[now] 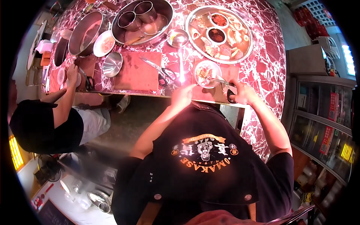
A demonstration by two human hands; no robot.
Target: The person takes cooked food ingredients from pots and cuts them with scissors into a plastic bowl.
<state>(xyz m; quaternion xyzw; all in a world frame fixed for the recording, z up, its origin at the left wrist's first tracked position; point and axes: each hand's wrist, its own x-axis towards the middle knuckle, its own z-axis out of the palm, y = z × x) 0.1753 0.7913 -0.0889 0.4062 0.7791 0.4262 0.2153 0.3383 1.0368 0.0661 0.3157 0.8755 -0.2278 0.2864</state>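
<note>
My right hand (243, 93) is closed round the black handles of a pair of scissors (224, 82). Their metal blades point left, over a small white bowl (218, 80) with pieces of food (204, 73) in it. My left hand (182, 95) is at the bowl's lower left, its fingertips at the rim in what looks like a grip; glare blurs the fingers. Under the bowl lies a reddish board (234, 72). Another pair of scissors (159, 69) rests on a second red board (137, 77) to the left.
A large round tray (191, 47) of food in broth, with two sauce bowls in it, stands behind. Left of it are a ladle (179, 38), a big pot (171, 18) holding two metal cylinders and a metal bowl (113, 64). A co-worker (48, 125) works at far left.
</note>
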